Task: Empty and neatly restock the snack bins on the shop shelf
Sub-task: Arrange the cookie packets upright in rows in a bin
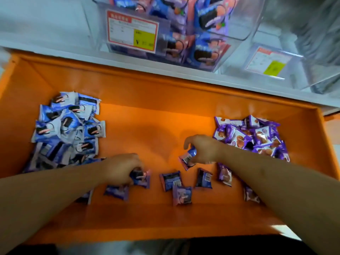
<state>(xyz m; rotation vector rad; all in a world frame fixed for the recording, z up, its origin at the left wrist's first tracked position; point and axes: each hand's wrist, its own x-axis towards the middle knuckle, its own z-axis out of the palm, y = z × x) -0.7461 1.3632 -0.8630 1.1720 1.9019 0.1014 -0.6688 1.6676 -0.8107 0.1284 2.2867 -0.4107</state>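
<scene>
Between snack piles (68, 129), hands (202, 150), open orange floor (147, 126)

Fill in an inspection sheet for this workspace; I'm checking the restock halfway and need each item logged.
Surface: orange tray under a white shelf edge; its middle floor is bare.
Job's things: pile of blue packets at the tray's left; pile of purple packets at its right; loose packets along the near side; clear bin on the shelf holds blue-and-pink packets behind a price label.
Clutter: nothing seen.
Hands: left hand grips a packet on the tray floor; right hand pinches a lifted packet.
Cables: nothing seen.
Surroundings: second clear bin at right with its own label, contents blurred.
</scene>
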